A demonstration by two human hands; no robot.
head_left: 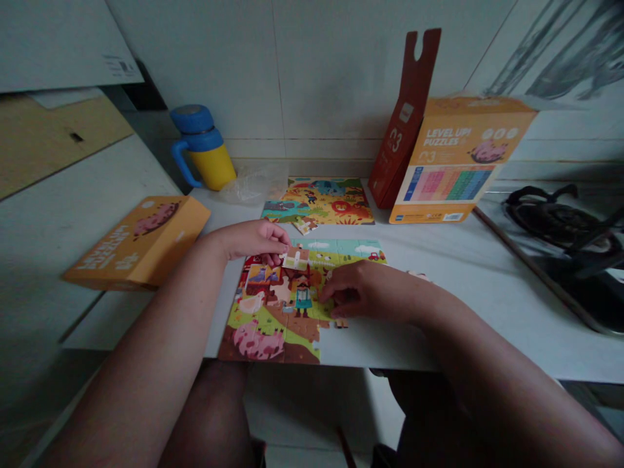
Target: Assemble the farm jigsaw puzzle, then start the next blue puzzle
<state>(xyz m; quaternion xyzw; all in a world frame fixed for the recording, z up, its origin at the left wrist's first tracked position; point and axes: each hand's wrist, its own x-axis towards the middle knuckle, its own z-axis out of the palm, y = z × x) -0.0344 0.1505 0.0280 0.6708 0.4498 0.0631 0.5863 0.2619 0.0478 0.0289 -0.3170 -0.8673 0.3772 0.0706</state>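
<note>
A partly assembled farm jigsaw puzzle [258, 341] lies on the white counter, showing a pink spotted pig, a white hen and a farmer figure. My left hand [267, 242] is closed over its upper left, pinching a puzzle piece [296, 259] above the farmer's head. Over the right part of the puzzle, my right hand [353, 286] has bent fingertips touching the picture, with a gap between index finger and thumb. A small loose piece [340, 324] shows just below that hand. Another loose piece [305, 225] rests behind my left fingers. The area under my right palm is hidden.
Behind lies a safari-animal puzzle picture [322, 195] beside a clear plastic bag [256, 184]. A blue-yellow flask [207, 153] and an orange box [139, 244] stand left. An opened puzzle box [453, 159] stands back right, near a gas stove [560, 221]. Pieces [419, 275] peek past my right wrist.
</note>
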